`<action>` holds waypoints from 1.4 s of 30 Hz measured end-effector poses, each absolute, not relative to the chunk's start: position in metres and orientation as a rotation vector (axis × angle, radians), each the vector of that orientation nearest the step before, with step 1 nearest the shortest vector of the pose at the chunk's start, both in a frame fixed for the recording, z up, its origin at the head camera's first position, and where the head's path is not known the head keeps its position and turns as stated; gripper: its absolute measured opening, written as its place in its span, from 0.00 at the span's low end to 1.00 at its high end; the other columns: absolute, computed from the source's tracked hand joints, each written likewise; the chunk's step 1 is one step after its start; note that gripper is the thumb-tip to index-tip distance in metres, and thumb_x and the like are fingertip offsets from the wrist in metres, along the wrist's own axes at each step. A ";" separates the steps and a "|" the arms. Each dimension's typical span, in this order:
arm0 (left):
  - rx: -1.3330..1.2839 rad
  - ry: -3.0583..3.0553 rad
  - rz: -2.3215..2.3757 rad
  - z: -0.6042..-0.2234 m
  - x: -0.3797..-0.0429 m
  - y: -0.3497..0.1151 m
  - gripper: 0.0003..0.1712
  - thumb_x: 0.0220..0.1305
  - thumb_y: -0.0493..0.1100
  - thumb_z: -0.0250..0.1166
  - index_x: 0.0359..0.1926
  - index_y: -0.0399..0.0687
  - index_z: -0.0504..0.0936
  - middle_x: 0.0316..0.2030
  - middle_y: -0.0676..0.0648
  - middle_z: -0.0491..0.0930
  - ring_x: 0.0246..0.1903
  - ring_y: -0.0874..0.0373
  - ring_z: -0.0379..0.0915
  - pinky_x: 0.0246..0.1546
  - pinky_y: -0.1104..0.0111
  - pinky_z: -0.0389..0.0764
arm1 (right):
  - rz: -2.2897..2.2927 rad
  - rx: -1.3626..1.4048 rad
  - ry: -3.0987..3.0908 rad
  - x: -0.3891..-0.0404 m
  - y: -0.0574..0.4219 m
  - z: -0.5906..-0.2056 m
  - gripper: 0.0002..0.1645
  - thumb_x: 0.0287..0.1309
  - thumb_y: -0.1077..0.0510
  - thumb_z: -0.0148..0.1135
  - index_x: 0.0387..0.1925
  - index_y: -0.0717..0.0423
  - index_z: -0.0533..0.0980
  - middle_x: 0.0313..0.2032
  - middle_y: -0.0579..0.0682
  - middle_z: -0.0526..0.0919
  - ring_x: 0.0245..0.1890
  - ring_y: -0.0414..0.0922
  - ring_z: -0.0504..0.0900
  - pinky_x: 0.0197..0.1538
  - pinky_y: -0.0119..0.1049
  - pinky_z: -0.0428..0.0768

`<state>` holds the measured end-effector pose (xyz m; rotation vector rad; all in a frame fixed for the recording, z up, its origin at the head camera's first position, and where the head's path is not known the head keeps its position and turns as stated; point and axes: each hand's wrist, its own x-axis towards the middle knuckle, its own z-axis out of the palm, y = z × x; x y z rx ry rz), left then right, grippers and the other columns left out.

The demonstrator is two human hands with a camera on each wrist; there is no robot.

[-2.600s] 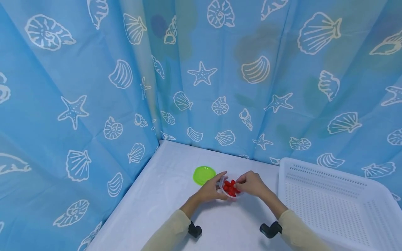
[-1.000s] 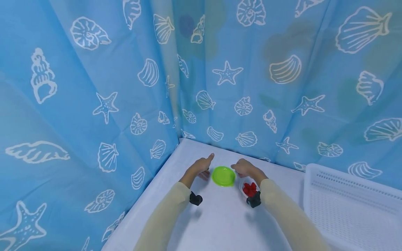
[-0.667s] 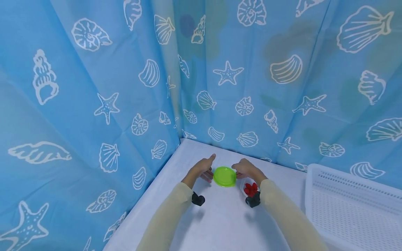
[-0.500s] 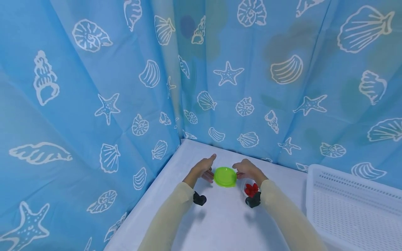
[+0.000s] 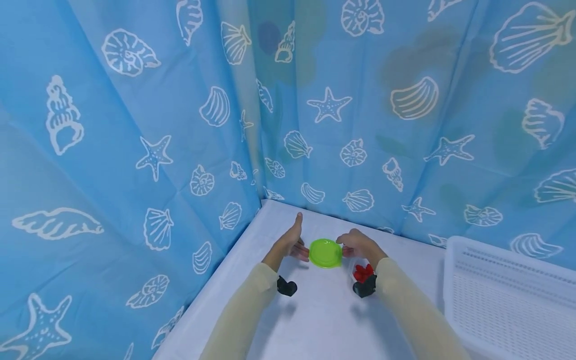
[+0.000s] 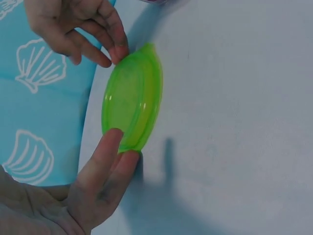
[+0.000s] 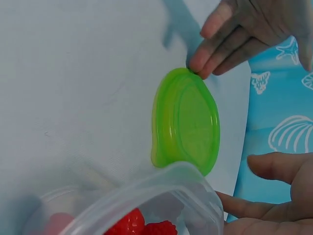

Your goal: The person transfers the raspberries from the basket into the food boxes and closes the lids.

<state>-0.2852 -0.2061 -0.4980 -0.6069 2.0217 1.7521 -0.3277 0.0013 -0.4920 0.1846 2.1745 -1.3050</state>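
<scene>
A round green plastic lid (image 5: 325,253) lies on the white tabletop between the two hands. My left hand (image 5: 290,243) touches its left edge with straight fingertips, thumb raised. From the other side, the extended fingers of my right hand (image 5: 360,245) reach the lid's right edge. In the left wrist view both hands' fingertips meet opposite ends of the lid. Just below the right hand stands a clear plastic container (image 7: 200,196) without a cover. Small red bumpy pieces (image 5: 362,273) lie inside it, partly hidden in the head view by the right wrist camera.
A large white perforated basket (image 5: 508,295) occupies the right side of the table (image 5: 324,320). Behind and to the left hangs a blue curtain (image 5: 279,100) with white shell prints, close to the table's edges.
Earlier, the left hand held the container while the right hand was at the red pieces. The container now stands right of the lid, and both hands have moved to the lid's edges.
</scene>
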 end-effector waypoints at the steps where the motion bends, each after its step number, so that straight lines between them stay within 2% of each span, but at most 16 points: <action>1: -0.609 2.007 1.771 -0.500 -0.285 -0.207 0.70 0.55 0.86 0.34 0.58 0.16 0.67 0.38 0.28 0.78 0.35 0.39 0.82 0.32 0.54 0.85 | -1.299 0.182 2.176 -0.328 0.002 -0.494 0.37 0.63 0.61 0.58 0.65 0.71 0.52 0.49 0.64 0.68 0.44 0.55 0.75 0.53 0.41 0.80; 7: -0.606 1.954 1.860 -0.509 -0.283 -0.211 0.65 0.59 0.83 0.35 0.54 0.18 0.70 0.39 0.29 0.78 0.38 0.38 0.82 0.34 0.53 0.85 | -1.213 0.133 2.235 -0.334 0.004 -0.499 0.27 0.59 0.64 0.61 0.56 0.69 0.63 0.43 0.61 0.72 0.40 0.52 0.75 0.46 0.38 0.81; 12: -0.587 1.909 1.890 -0.515 -0.281 -0.216 0.57 0.65 0.77 0.36 0.51 0.21 0.73 0.42 0.30 0.77 0.42 0.41 0.79 0.41 0.54 0.84 | -1.143 0.052 2.337 -0.339 0.002 -0.506 0.23 0.56 0.64 0.62 0.52 0.71 0.70 0.44 0.60 0.75 0.43 0.54 0.76 0.49 0.41 0.81; 17: -0.525 1.983 1.839 -0.517 -0.283 -0.213 0.50 0.68 0.73 0.38 0.47 0.25 0.76 0.38 0.34 0.76 0.37 0.47 0.76 0.44 0.56 0.83 | -1.109 -0.017 2.402 -0.339 0.003 -0.507 0.22 0.56 0.62 0.63 0.50 0.71 0.76 0.44 0.60 0.79 0.41 0.53 0.79 0.49 0.43 0.82; 20: -0.503 2.058 1.820 -0.517 -0.283 -0.211 0.48 0.70 0.71 0.38 0.46 0.27 0.77 0.37 0.36 0.77 0.34 0.50 0.76 0.44 0.58 0.83 | -1.161 -0.023 2.401 -0.337 0.002 -0.506 0.19 0.59 0.62 0.61 0.51 0.69 0.77 0.44 0.59 0.80 0.39 0.51 0.80 0.48 0.42 0.83; 28: -0.484 2.135 1.823 -0.525 -0.290 -0.212 0.45 0.72 0.69 0.37 0.46 0.30 0.80 0.35 0.40 0.77 0.37 0.50 0.77 0.44 0.61 0.82 | -1.346 -0.057 2.367 -0.329 -0.004 -0.495 0.15 0.64 0.61 0.60 0.50 0.65 0.79 0.45 0.59 0.81 0.35 0.47 0.84 0.49 0.42 0.82; 37: -0.295 2.054 1.929 -0.491 -0.296 -0.200 0.42 0.75 0.63 0.38 0.56 0.26 0.75 0.42 0.39 0.78 0.42 0.51 0.78 0.50 0.64 0.80 | -1.503 -0.127 2.392 -0.324 0.024 -0.470 0.17 0.67 0.61 0.56 0.53 0.67 0.77 0.47 0.62 0.81 0.40 0.48 0.84 0.52 0.48 0.80; 42: -0.235 1.919 2.008 -0.476 -0.304 -0.186 0.40 0.76 0.60 0.40 0.59 0.25 0.72 0.48 0.36 0.77 0.50 0.47 0.75 0.57 0.59 0.76 | -1.525 -0.093 2.457 -0.324 0.043 -0.460 0.18 0.67 0.60 0.56 0.53 0.66 0.77 0.49 0.63 0.80 0.45 0.54 0.84 0.52 0.48 0.80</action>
